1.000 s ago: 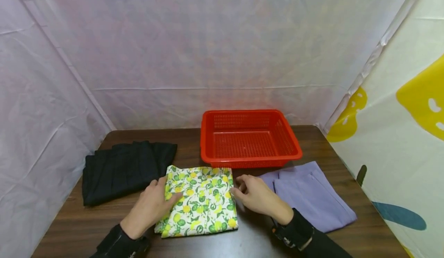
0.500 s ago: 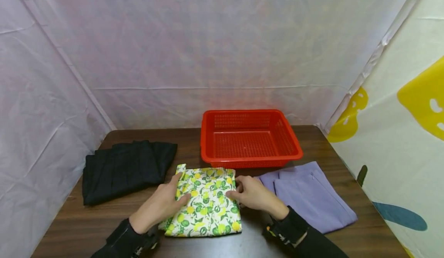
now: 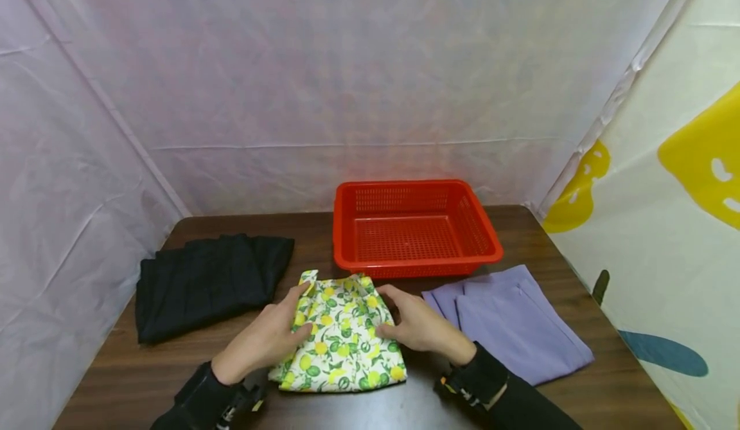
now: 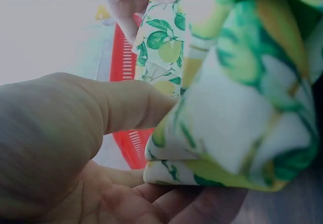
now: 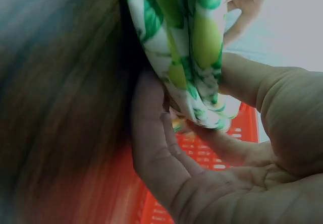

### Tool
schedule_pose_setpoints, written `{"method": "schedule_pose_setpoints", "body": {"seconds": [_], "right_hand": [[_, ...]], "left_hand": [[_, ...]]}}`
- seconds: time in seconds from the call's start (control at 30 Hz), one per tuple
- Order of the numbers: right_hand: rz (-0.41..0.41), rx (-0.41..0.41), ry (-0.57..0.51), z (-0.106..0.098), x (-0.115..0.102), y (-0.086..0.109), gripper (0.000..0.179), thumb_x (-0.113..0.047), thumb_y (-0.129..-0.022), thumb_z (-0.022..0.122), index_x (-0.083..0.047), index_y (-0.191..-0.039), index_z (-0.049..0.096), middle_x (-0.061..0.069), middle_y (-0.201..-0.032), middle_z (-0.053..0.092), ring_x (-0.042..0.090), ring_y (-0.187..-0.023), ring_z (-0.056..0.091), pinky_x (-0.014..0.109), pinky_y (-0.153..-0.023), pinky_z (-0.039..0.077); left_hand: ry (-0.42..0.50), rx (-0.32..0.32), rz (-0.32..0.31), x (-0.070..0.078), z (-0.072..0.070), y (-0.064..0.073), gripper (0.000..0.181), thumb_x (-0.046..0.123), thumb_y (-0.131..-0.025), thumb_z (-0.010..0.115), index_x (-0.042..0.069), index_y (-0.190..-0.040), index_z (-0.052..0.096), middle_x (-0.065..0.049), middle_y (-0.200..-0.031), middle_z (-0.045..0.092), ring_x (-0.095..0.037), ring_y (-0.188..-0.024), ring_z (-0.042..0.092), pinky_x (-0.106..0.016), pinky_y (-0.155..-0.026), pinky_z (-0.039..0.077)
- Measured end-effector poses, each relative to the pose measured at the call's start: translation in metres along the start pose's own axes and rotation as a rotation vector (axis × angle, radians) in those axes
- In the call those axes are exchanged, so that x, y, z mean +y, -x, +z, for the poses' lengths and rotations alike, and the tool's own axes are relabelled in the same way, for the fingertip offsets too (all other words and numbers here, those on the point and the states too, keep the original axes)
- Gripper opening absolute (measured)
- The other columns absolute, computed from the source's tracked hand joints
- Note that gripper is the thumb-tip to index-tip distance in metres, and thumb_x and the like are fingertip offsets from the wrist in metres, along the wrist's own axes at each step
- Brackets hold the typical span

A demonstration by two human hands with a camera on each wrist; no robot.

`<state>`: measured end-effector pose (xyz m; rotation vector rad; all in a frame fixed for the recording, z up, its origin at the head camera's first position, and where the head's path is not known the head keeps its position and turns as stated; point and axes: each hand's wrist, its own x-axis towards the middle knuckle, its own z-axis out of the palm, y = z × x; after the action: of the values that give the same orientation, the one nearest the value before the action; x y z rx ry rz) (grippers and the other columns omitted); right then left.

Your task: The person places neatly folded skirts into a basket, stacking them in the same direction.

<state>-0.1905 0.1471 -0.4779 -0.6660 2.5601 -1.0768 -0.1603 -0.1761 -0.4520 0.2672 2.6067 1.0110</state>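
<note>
A folded white cloth with a lemon-and-leaf print (image 3: 343, 340) lies in front of me, its far edge bunched and slightly raised. My left hand (image 3: 263, 340) grips its left edge; in the left wrist view the thumb (image 4: 136, 105) presses on top and the fingers lie beneath the folds. At the opposite edge my right hand (image 3: 422, 324) holds the cloth between thumb (image 5: 247, 80) and fingers, some of which reach underneath. Left of the cloth is a folded black cloth (image 3: 211, 288). A folded purple cloth (image 3: 514, 327) lies beyond my right hand.
A red perforated plastic basket (image 3: 407, 266) with nothing in it stands at the back of the brown wooden table (image 3: 130, 378). White sheeting (image 3: 358, 83) hangs behind and at the left. A sheet with yellow and blue shapes (image 3: 665, 288) hangs at the right.
The lemon-print cloth has shifted a little to the right, and its sides have drawn inward and up. My left hand moved right with it; my right hand came in onto its edge.
</note>
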Motion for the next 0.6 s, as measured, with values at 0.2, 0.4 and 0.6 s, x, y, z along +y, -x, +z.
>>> {"method": "schedule_pose_setpoints", "body": {"seconds": [0.2, 0.4, 0.6], "right_hand": [[-0.062, -0.009, 0.010, 0.0022, -0.0037, -0.0001, 0.070, -0.009, -0.110, 0.080, -0.021, -0.173, 0.052, 0.009, -0.135, 0.081, 0.007, -0.065, 0.059, 0.029, -0.070, 0.052], [-0.151, 0.016, 0.019, 0.0054, -0.0036, -0.0001, 0.072, 0.003, -0.109, 0.074, -0.027, -0.171, 0.053, 0.007, -0.122, 0.079, 0.002, -0.052, 0.042, 0.023, -0.061, 0.043], [-0.211, 0.039, 0.030, 0.0060, -0.0060, 0.0011, 0.074, 0.009, -0.108, 0.072, -0.024, -0.172, 0.053, -0.007, -0.074, 0.048, -0.001, -0.052, 0.032, 0.021, -0.059, 0.034]], "left_hand": [[-0.015, 0.030, 0.019, -0.0002, -0.0029, 0.0008, 0.089, 0.012, -0.112, 0.075, 0.009, -0.185, 0.024, 0.004, -0.058, 0.045, -0.011, -0.045, 0.032, -0.025, -0.048, 0.032], [-0.022, 0.065, 0.001, 0.0023, -0.0048, 0.0009, 0.094, 0.015, -0.108, 0.083, 0.008, -0.184, 0.028, 0.004, -0.061, 0.046, -0.012, -0.048, 0.036, -0.029, -0.054, 0.038], [-0.044, 0.095, -0.005, 0.0015, -0.0080, 0.0028, 0.098, 0.020, -0.107, 0.087, 0.005, -0.183, 0.028, 0.001, -0.073, 0.064, -0.012, -0.054, 0.044, -0.033, -0.064, 0.048]]}}
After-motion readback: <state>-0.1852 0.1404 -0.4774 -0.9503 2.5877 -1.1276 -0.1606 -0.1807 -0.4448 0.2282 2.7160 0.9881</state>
